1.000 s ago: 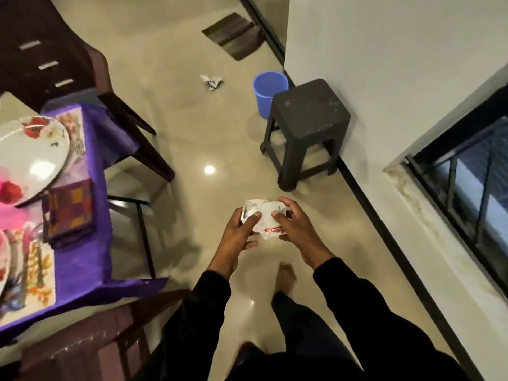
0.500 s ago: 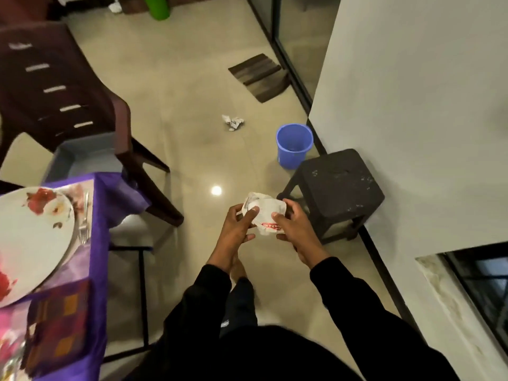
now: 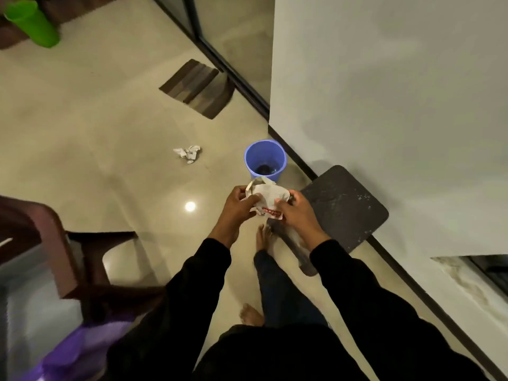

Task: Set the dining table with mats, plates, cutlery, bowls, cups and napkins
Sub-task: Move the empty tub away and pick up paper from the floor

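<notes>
**Crumpling a paper wrapper above the blue bucket**

Holding a crumpled white paper wrapper (image 3: 268,198) with red print along its lower edge, you have both hands on it at once. Your left hand (image 3: 238,206) grips its left side, thumb lying across the front and fingers curled behind. Your right hand (image 3: 298,211) pinches its right side, fingers bent over the paper. The two hands sit close together with only the wrapper between them, and both black sleeves (image 3: 357,284) reach up from the bottom of the view.

Take the blue bucket (image 3: 265,159) as your landmark. The wrapper hangs in the air just on your side of it, its top edge overlapping the bucket's near rim in the view. Something dark lies at the bottom of the bucket; what it is cannot be told. To the right of the bucket, against the white wall (image 3: 384,92), stands a dark plastic stool (image 3: 343,204), its seat partly behind your right hand. To the left of the bucket a second scrap of crumpled paper (image 3: 188,154) lies on the tiled floor (image 3: 96,147). Beyond the bucket a striped brown doormat (image 3: 196,88) lies by a doorway. Far to the upper left of the bucket is a green cup (image 3: 31,23).

Well to the lower left of the bucket you can see a brown plastic chair (image 3: 55,257) and a corner of purple tablecloth (image 3: 79,350) on the dining surface. Your bare feet (image 3: 262,237) are on the floor below your hands.
</notes>
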